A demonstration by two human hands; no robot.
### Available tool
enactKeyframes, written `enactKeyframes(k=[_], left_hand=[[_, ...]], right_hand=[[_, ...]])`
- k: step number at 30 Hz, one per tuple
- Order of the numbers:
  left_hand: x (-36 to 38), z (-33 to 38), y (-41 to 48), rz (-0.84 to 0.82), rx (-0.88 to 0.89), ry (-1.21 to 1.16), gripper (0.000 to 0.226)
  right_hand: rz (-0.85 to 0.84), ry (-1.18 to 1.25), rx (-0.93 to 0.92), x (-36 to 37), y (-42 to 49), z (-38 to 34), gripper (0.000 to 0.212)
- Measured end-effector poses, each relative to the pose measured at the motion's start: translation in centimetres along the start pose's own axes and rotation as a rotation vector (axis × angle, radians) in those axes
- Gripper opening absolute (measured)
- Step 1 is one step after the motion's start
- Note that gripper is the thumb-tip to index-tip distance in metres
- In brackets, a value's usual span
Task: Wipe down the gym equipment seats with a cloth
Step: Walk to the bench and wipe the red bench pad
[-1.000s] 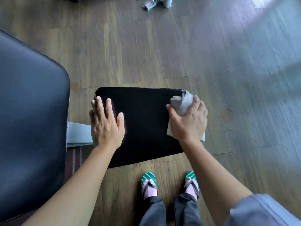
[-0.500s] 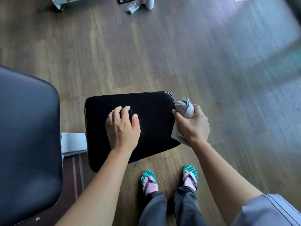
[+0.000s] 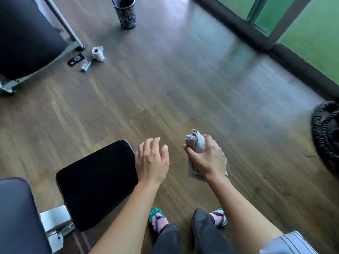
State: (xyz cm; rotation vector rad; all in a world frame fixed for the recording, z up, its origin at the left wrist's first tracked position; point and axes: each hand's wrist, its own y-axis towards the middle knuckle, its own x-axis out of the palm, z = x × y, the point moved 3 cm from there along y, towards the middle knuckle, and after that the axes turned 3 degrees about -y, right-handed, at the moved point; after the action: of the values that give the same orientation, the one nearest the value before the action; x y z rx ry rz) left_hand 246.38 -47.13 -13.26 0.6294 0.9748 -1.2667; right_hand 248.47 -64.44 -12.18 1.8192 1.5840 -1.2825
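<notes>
The fingers point(image 3: 211, 143) of my right hand point(image 3: 207, 160) curl round the bunched cloth point(image 3: 197, 143), held in the air just right of the black seat point(image 3: 97, 184). My left hand point(image 3: 151, 162) hangs loosely spread at the seat's edge. The cloth looks soft, light and limp, so I judge a whole-fist hold on the wad suits it.

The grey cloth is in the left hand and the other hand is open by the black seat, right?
No. The head view shows the right hand gripping the grey cloth; the left hand is the open one by the black seat.
</notes>
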Motion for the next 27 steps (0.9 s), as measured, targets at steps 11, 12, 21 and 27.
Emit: enactKeyframes(k=[11,12,21,27], left_hand=[[4.4,29.0,-2.9,-0.212,0.363,0.001,0.064],[5.4,31.6,-3.6,-0.236,0.400,0.004,0.066],[15.3,53.7,-11.5,-0.451,0.872,0.091,0.073],[22.2,67.2,-17.8,-0.599,1.221,0.145,0.059]], right_hand=[[0.239,0.040,0.218,-22.8,0.9,16.5,0.056],[0.264,0.036,0.242,-24.6,0.8,18.4,0.056],[0.558,0.131,0.614,-37.4,-2.5,36.9,0.054],[0.774,0.205,0.922,-43.5,-5.8,48.0,0.049]])
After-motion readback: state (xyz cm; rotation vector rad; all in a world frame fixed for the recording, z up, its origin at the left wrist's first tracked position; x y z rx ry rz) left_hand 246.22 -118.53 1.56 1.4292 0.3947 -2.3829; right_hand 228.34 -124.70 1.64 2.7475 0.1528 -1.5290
